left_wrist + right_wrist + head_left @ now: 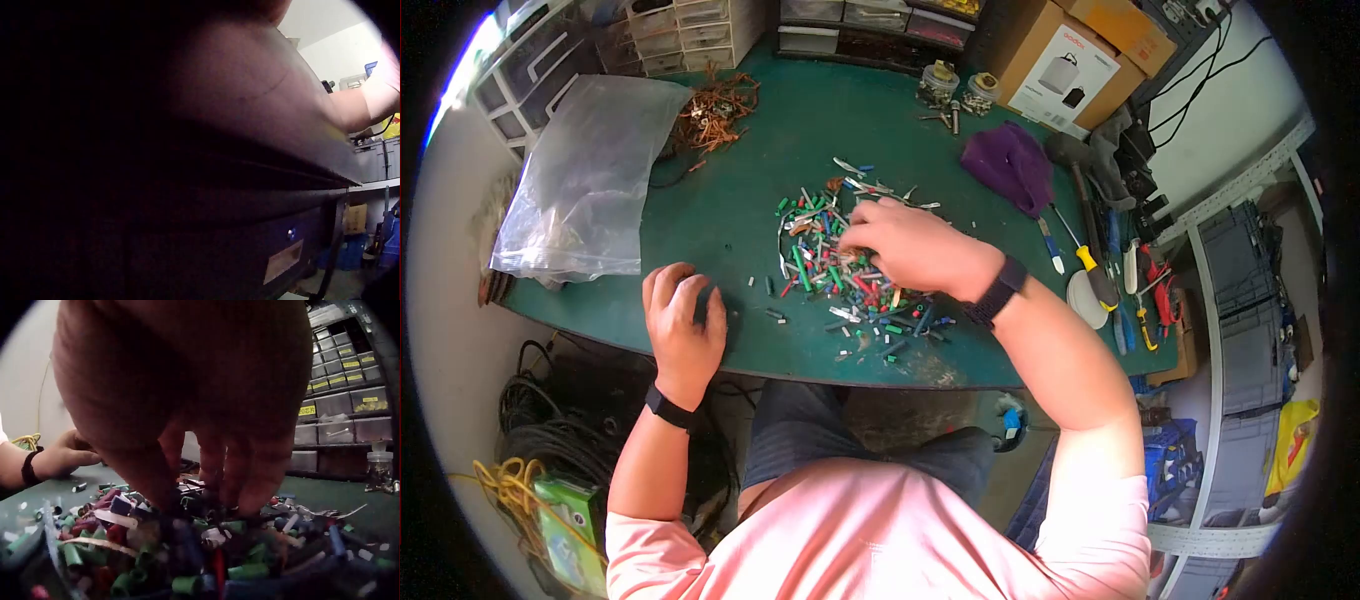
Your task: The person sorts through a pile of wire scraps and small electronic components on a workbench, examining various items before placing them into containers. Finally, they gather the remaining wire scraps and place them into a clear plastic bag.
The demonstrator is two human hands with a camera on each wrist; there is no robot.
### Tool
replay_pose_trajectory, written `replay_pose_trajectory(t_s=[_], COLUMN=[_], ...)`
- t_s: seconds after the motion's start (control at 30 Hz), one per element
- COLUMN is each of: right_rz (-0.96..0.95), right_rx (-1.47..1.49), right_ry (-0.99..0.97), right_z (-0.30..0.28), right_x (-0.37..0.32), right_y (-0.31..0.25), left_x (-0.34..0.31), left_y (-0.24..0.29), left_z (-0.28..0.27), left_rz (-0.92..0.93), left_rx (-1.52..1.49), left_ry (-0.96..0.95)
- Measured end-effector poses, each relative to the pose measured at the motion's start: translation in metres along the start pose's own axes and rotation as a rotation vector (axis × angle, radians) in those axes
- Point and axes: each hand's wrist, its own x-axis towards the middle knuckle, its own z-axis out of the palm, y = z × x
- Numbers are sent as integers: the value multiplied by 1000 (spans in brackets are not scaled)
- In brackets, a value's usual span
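A loose pile of cut wire insulation scraps [830, 270], green, red, white, grey and blue, is spread over the middle of the green table. Into it reaches my right hand [910, 240], fingers pointing down. The right wrist view shows the thumb and fingers [253, 487] apart, their tips among the green and dark tube pieces [250, 572]; the bits right under the palm lie in shadow. My left hand [685, 318] rests by the table's front edge, left of the pile, fingers loosely bent and holding nothing. Its own wrist view is mostly dark.
A clear plastic bag [595, 180] lies at the left, with a tangle of copper wire [718, 112] behind it. Small jars [980, 95], a cardboard box [1065, 65] and drawer units [870, 20] line the back. At the right are a purple cloth [1010, 165] and a screwdriver [1090, 262] among other tools.
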Motion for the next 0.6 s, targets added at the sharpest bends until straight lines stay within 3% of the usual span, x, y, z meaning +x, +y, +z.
replay_pose_trajectory(t_s=[0.6], right_rz=[39], right_rx=[-113], right_ry=[52], right_z=[-18], right_x=[-87], right_y=[4], left_x=[0], left_y=[1], left_z=[1], left_rz=[-32], left_rx=[0], left_ry=[-30])
